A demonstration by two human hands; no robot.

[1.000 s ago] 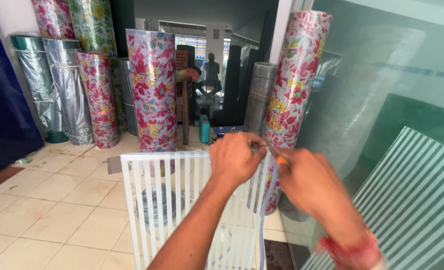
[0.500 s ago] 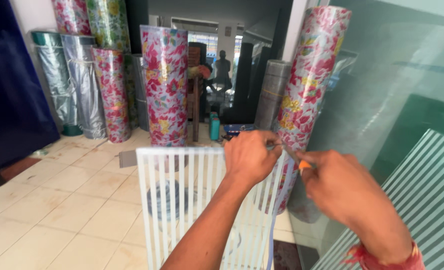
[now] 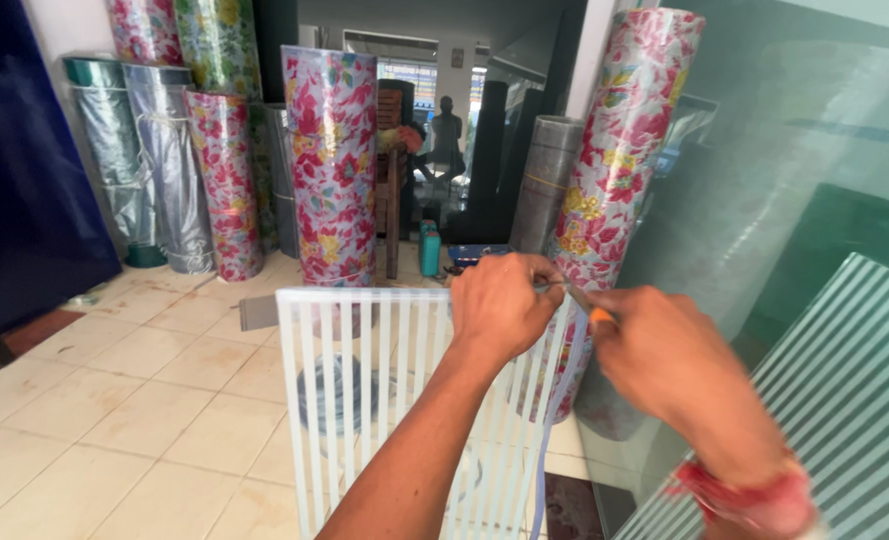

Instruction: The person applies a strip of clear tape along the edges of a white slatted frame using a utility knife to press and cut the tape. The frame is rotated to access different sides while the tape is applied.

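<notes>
1. both hands sit slightly lower and more to the right than half a second ago.
2. left hand [image 3: 504, 305] is pinched tight on the top edge of the striped sheet [image 3: 364, 400].
3. right hand [image 3: 669, 365], just beside that pinch, holds an orange-handled tool [image 3: 594, 312] closed in its fist.
4. below the grip, the sheet hangs upright over the tiled floor [image 3: 114, 400].

floral rolls [image 3: 332, 160], silver rolls [image 3: 169, 170], tiled floor [image 3: 114, 400], teal bottle [image 3: 430, 248]
</notes>
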